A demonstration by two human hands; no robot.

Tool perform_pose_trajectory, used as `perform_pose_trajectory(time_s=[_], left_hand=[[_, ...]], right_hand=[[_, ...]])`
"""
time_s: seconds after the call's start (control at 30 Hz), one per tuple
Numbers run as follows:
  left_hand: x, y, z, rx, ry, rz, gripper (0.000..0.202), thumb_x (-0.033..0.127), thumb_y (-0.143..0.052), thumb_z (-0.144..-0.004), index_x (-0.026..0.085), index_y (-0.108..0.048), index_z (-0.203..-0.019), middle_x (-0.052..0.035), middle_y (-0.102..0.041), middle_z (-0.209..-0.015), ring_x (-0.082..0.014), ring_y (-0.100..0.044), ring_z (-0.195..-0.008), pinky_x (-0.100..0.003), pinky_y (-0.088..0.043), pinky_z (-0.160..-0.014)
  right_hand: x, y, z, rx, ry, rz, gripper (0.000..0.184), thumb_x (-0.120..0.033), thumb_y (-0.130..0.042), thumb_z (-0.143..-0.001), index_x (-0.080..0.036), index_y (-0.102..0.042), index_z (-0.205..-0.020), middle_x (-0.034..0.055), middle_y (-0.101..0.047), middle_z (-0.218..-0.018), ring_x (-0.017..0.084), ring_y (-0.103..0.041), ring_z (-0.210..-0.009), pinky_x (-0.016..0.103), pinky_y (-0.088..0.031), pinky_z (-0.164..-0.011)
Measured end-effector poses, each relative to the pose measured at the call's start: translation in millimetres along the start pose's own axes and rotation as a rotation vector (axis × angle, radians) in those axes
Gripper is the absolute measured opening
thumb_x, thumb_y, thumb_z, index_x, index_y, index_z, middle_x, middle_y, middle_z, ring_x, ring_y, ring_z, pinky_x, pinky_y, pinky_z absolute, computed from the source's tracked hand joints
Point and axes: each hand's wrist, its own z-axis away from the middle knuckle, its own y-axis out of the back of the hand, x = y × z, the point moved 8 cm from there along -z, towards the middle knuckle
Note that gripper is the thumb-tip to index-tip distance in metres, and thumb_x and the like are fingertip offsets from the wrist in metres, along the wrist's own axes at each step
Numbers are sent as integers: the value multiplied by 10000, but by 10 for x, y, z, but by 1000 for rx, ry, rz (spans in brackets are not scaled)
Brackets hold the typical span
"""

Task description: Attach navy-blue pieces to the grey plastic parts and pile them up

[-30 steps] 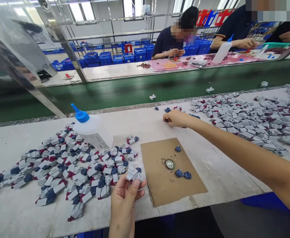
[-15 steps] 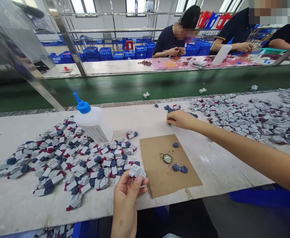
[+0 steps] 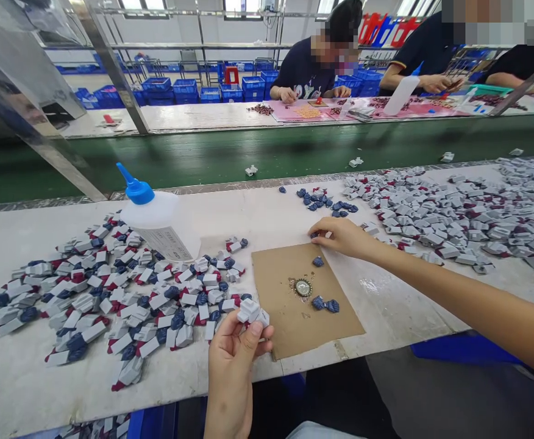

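Note:
My left hand (image 3: 238,350) is closed on a light grey plastic piece (image 3: 252,312), held at the near left edge of a brown cardboard sheet (image 3: 271,268). At the sheet's far edge, my right hand (image 3: 340,236) pinches a small dark blue piece (image 3: 313,235), mostly covered by the fingers. A bottle cap (image 3: 303,287) with clear liquid in it rests on the cardboard, and wet drops surround it. Beside the cap lie a few dark blue pieces (image 3: 325,304). Beyond my right hand is a small group of blue pieces (image 3: 340,207).
Left of the cardboard, grey, red and blue assembled pieces (image 3: 157,299) are heaped around a white squeeze bottle (image 3: 161,225) with a blue nozzle. Grey-and-red pieces (image 3: 468,213) cover the right side. Beyond runs a green conveyor belt (image 3: 194,158); co-workers (image 3: 310,67) sit across it.
My right hand has drawn back from the group of blue pieces toward the cardboard, with a blue piece in its fingers. My left hand still holds the grey piece. The view has shifted slightly.

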Motion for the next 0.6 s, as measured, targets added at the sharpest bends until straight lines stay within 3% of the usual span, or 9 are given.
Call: perform_pose_trajectory(time_s=[0.07,0.17,0.27,0.37,0.6], left_hand=[[-22,14,-12,-17,23,-5,308,298,-796,-492,153,-673,-734,4,-639,-662,-103,-618,-576,-150,-486,-491],[-28,41,-18,-11,27,-4,317,301,-797,-492,157,-675,-747,7,-642,-666,-99,-620,-578,-147,-489,-496],[-21,39,-1,2,19,-1,317,294,-795,-495,156,-671,-751,7,-641,-663,-100,-622,-580,-145,-488,-494],[-5,14,29,9,-1,-4,272,281,-780,-521,155,-662,-731,15,-631,-640,-98,-620,-572,-141,-485,-486],[9,24,74,33,-22,0,266,266,-767,-533,146,-650,-741,7,-627,-644,-103,-622,-569,-145,-482,-485]], right_hand=[[-52,36,55,15,-32,-29,173,-298,-536,-752,-163,-630,-807,64,-651,-743,181,-614,-670,299,-484,-613],[-280,53,216,30,-41,-116,200,-298,-533,-771,-171,-628,-894,38,-672,-709,164,-628,-649,274,-504,-600],[-666,-28,438,4,101,-190,232,-256,-484,-821,-184,-615,-999,51,-688,-877,160,-642,-752,264,-517,-650],[-942,-145,632,-7,282,-89,264,-209,-393,-874,-186,-606,-1029,65,-675,-955,170,-636,-835,276,-513,-692],[-979,-249,732,103,368,234,284,-193,-348,-892,-179,-630,-920,80,-687,-859,187,-646,-741,284,-505,-593]])
